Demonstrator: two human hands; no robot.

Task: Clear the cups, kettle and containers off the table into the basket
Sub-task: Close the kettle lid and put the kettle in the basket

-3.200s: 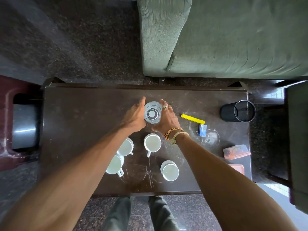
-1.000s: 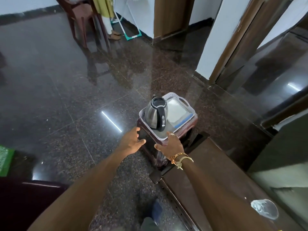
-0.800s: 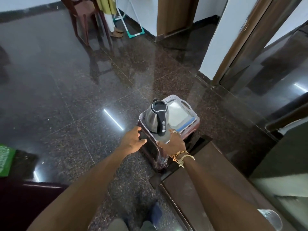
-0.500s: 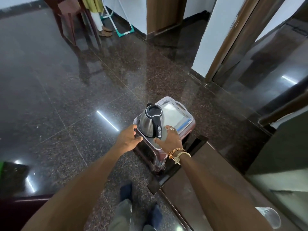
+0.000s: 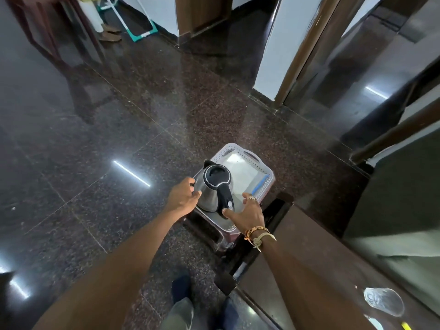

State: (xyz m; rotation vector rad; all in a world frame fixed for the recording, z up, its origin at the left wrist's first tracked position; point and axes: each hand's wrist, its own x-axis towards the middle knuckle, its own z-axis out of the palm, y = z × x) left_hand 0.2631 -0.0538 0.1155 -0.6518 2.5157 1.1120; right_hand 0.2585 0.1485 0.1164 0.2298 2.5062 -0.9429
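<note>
A steel kettle [image 5: 209, 194] with a black lid and handle stands upright in the near end of the white perforated basket [image 5: 240, 151]. The basket rests on a dark red stool [image 5: 215, 235] off the table's end. My left hand [image 5: 182, 195] is cupped against the kettle's left side, fingertips touching the steel. My right hand [image 5: 248, 215] hovers palm down over the basket's near right corner, fingers spread, thumb by the bottom of the kettle's handle. A clear glass [image 5: 383, 304] lies on the dark table [image 5: 309, 253] at the lower right.
Polished dark granite floor lies to the left and beyond the stool. A wooden chair [image 5: 54, 44] stands at the far left. A white wall corner and wooden door frame [image 5: 281, 55] rise behind the basket. A green sofa [image 5: 404, 210] borders the table on the right.
Both hands have closed in from the basket's near edge onto the kettle: the left one now touches its side and the right thumb is at the handle. The view dipped lower.
</note>
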